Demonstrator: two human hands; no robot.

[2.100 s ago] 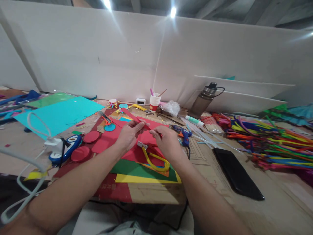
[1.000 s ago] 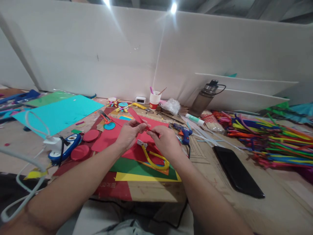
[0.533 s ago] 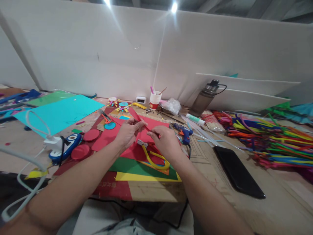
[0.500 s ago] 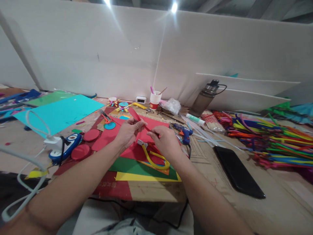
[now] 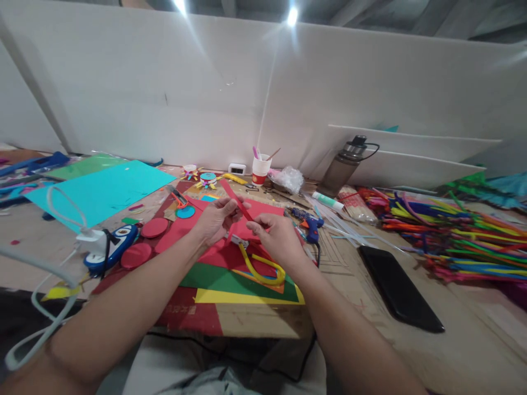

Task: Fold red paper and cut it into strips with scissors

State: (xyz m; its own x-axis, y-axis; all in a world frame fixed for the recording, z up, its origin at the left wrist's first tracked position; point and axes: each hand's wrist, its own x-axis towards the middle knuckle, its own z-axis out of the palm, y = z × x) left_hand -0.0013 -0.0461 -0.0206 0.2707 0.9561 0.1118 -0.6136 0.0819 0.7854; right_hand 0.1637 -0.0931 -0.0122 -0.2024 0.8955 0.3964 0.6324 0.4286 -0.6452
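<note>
Between my two hands runs a narrow red paper strip (image 5: 234,196), its far end rising up and to the left. My left hand (image 5: 217,219) is closed on the strip near its middle. The fingers of my right hand (image 5: 269,229) pinch its nearer end. Below them lie scissors with yellow handles (image 5: 263,274), their blades partly hidden by red paper. Red sheets (image 5: 181,233) spread under both hands, over a green sheet (image 5: 206,281) and a yellow sheet (image 5: 230,297).
Left are red discs (image 5: 154,227), a utility knife (image 5: 178,196), a blue power strip (image 5: 119,249) and a turquoise sheet (image 5: 111,189). Right are a glue gun (image 5: 313,226), a phone (image 5: 399,288), a bottle (image 5: 341,167) and pipe cleaners (image 5: 465,236). A paper cup (image 5: 260,169) stands behind.
The red strip has turned so more of its flat face shows between my hands. My left fingers have shifted slightly along it; my right hand stays almost in place.
</note>
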